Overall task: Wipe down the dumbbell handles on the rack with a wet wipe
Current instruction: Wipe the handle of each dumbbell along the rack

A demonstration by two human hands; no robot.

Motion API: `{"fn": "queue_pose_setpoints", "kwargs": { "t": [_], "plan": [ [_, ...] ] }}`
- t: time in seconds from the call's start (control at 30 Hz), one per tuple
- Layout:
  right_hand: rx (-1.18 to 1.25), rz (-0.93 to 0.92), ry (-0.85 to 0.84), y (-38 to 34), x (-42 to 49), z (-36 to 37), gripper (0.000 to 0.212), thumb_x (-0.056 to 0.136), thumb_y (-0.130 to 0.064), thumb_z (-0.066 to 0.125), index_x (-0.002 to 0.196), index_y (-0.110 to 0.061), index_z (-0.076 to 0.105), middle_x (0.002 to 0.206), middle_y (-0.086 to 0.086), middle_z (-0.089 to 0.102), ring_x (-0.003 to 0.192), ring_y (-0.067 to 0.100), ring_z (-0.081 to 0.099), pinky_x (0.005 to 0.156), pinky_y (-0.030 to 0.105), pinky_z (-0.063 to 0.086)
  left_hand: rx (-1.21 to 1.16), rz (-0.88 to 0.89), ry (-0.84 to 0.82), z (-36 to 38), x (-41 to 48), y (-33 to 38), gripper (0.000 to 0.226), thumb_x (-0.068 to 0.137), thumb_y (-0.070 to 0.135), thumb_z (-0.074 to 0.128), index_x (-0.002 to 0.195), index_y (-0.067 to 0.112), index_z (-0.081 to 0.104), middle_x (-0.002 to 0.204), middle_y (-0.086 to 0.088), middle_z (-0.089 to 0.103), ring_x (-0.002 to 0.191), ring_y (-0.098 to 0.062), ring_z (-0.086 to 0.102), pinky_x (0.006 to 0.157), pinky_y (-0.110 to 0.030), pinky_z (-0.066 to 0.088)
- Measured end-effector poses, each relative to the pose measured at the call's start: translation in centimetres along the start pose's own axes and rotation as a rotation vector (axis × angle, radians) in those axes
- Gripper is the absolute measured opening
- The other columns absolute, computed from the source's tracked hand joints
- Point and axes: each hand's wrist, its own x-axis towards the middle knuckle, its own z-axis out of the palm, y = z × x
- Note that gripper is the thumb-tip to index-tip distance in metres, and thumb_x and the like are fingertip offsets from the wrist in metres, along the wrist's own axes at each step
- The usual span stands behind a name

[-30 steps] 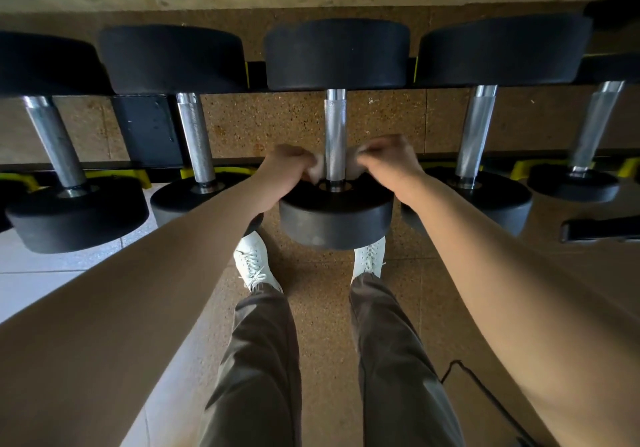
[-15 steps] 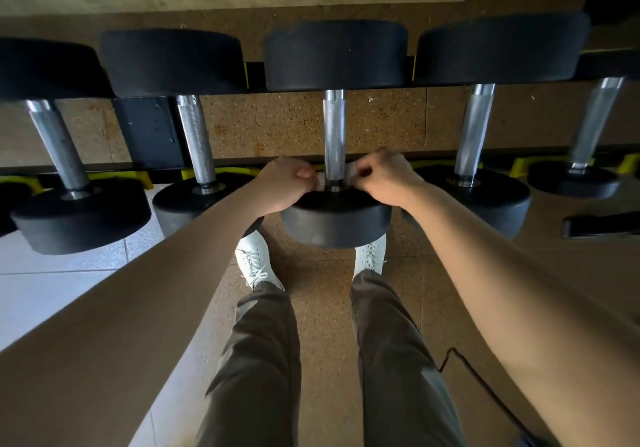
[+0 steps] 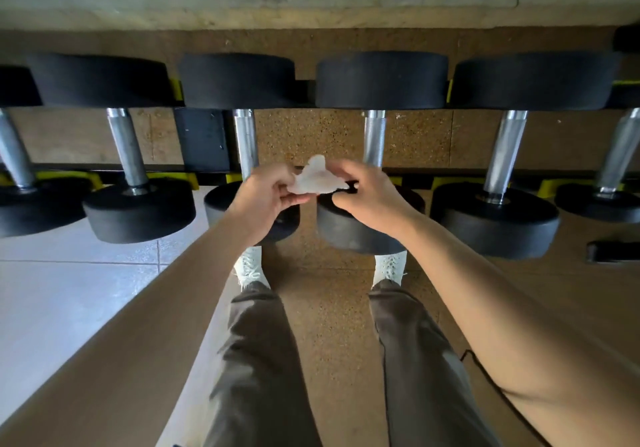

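White crumpled wet wipe sits between both hands, in the gap between two knurled steel handles. The left hand pinches its left edge and the right hand pinches its right edge. Black round-headed dumbbells lie across the black rack with yellow cradles.

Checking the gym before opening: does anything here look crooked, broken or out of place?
Nothing on the rack looks wrong: the dumbbells sit in a neat row. The left hand and right hand pinch a crumpled wipe. A loose black cable lies on the floor.
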Motion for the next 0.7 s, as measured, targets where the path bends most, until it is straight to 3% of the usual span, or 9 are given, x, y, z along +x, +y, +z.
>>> {"fn": "queue_pose_setpoints", "kwargs": {
  "t": [0.1,0.17,0.23,0.3,0.37,0.5,0.57,0.63,0.7],
  "plan": [
    [0.019,-0.016,0.018,-2.6,2.1,2.7,0.033,0.091,-0.015,0.066,0.124,-0.019,0.066,0.115,-0.004,0.070,0.103,0.010,0.065,0.091,0.028,0.052,-0.121,0.012,0.082,-3.1,0.0,1.4,0.010,0.094,0.008,0.048,0.087,0.007,0.054,0.093,-0.009,0.065,0.101,-0.029,0.068,0.088,-0.037,0.056],
    [0.071,-0.014,0.040,-4.2,3.2,4.5,0.022,0.091,-0.016,0.069,0.113,-0.018,0.069,0.104,-0.004,0.072,0.093,0.008,0.067,0.080,0.022,0.054,-0.064,0.033,0.184,-5.6,0.4,1.8,0.004,0.094,0.009,0.059,0.093,0.006,0.060,0.098,-0.012,0.068,0.099,-0.030,0.071,0.087,-0.034,0.058],
    [0.107,0.005,0.081,-5.8,4.4,6.3,0.018,0.089,-0.017,0.072,0.107,-0.017,0.071,0.094,-0.005,0.072,0.081,0.003,0.067,0.068,0.014,0.051,0.004,0.055,0.254,-8.4,1.0,2.3,0.013,0.087,0.004,0.071,0.084,0.010,0.059,0.100,-0.013,0.068,0.100,-0.032,0.072,0.082,-0.032,0.060],
    [0.150,0.061,0.134,-6.9,5.5,7.6,0.014,0.089,-0.016,0.072,0.103,-0.017,0.071,0.090,-0.004,0.071,0.079,0.006,0.067,0.069,0.017,0.053,0.051,0.069,0.296,-10.3,1.7,2.7,0.023,0.083,0.002,0.077,0.087,0.014,0.058,0.109,-0.013,0.066,0.101,-0.031,0.072,0.076,-0.029,0.060],
    [0.224,0.128,0.188,-8.1,6.8,9.2,0.010,0.089,-0.014,0.072,0.099,-0.017,0.071,0.093,-0.001,0.071,0.086,0.012,0.069,0.075,0.024,0.059,0.085,0.093,0.289,-12.2,2.2,3.4,0.030,0.084,0.007,0.079,0.103,0.019,0.059,0.120,-0.011,0.063,0.098,-0.026,0.073,0.073,-0.028,0.061],
    [0.404,0.192,0.325,-8.9,9.3,11.2,0.009,0.091,-0.018,0.071,0.099,-0.015,0.071,0.096,0.005,0.074,0.086,0.014,0.071,0.072,0.025,0.057,0.204,0.123,0.150,-14.6,3.2,4.9,0.013,0.092,0.014,0.070,0.103,0.021,0.072,0.105,-0.004,0.069,0.083,-0.017,0.065,0.082,-0.028,0.055],
    [0.435,0.218,0.367,-8.7,10.1,11.4,0.015,0.091,-0.024,0.072,0.101,-0.012,0.071,0.098,0.005,0.075,0.090,0.016,0.071,0.076,0.028,0.060,0.317,0.138,0.092,-15.2,3.7,5.3,0.019,0.085,0.013,0.076,0.102,0.022,0.074,0.102,-0.001,0.070,0.084,-0.014,0.063,0.079,-0.026,0.054],
    [0.494,0.248,0.406,-8.6,10.8,11.5,0.024,0.091,-0.029,0.072,0.104,-0.009,0.070,0.098,0.007,0.075,0.091,0.017,0.072,0.077,0.030,0.060,0.504,0.187,0.100,-15.7,4.6,5.3,0.028,0.081,0.011,0.080,0.105,0.024,0.073,0.098,0.002,0.072,0.082,-0.011,0.065,0.077,-0.024,0.054],
    [0.538,0.246,0.423,-8.5,11.3,11.5,0.029,0.091,-0.034,0.071,0.105,-0.008,0.070,0.091,0.008,0.074,0.084,0.019,0.072,0.076,0.030,0.059,0.536,0.207,0.137,-15.8,5.3,5.3,0.018,0.087,0.015,0.077,0.100,0.026,0.073,0.091,0.004,0.072,0.080,-0.012,0.064,0.076,-0.026,0.054]
  ]
}}
